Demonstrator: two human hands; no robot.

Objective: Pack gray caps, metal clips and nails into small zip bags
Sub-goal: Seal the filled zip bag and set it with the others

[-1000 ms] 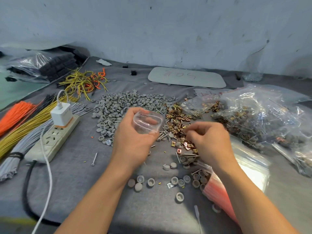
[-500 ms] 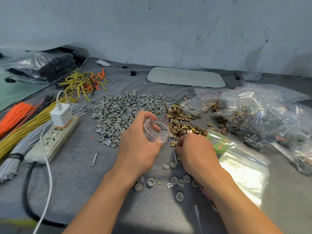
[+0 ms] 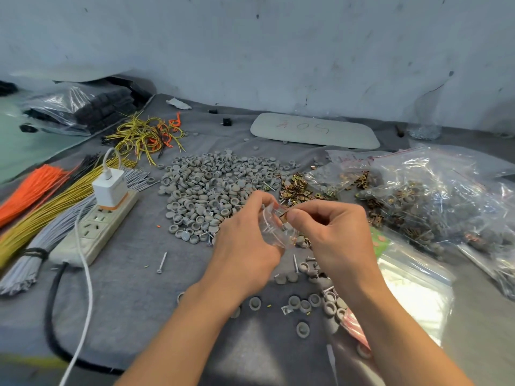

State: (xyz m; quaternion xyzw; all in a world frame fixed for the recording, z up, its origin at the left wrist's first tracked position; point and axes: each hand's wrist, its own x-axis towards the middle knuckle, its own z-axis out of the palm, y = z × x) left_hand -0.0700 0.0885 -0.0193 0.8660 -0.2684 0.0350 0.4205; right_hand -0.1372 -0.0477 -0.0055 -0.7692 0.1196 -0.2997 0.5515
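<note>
Now the left hand [image 3: 245,246] is holding a small zip bag [image 3: 274,232] above the gray cloth [image 3: 133,288]. Its thumb and fingers are curling round the clear plastic, and the mouth of the bag is facing to the right. The right hand [image 3: 337,238] is pinching a metal clip [image 3: 283,216] between thumb and forefinger, right at the mouth of the bag; whether the clip is already inside, I cannot tell.

Just behind the hands a wide pile of gray caps [image 3: 211,188] is lying on the cloth, and the metal clips [image 3: 299,189] are lying in a heap at its right edge. Some loose caps [image 3: 306,303] are lying near the right wrist, and one nail [image 3: 161,262] is lying alone to the left of the left hand. At the right, large clear bags [image 3: 446,196] of mixed parts are resting on the cloth. At the left, a power strip [image 3: 92,235] with a white charger [image 3: 110,186] is sitting beside bundles of wires [image 3: 41,207].
</note>
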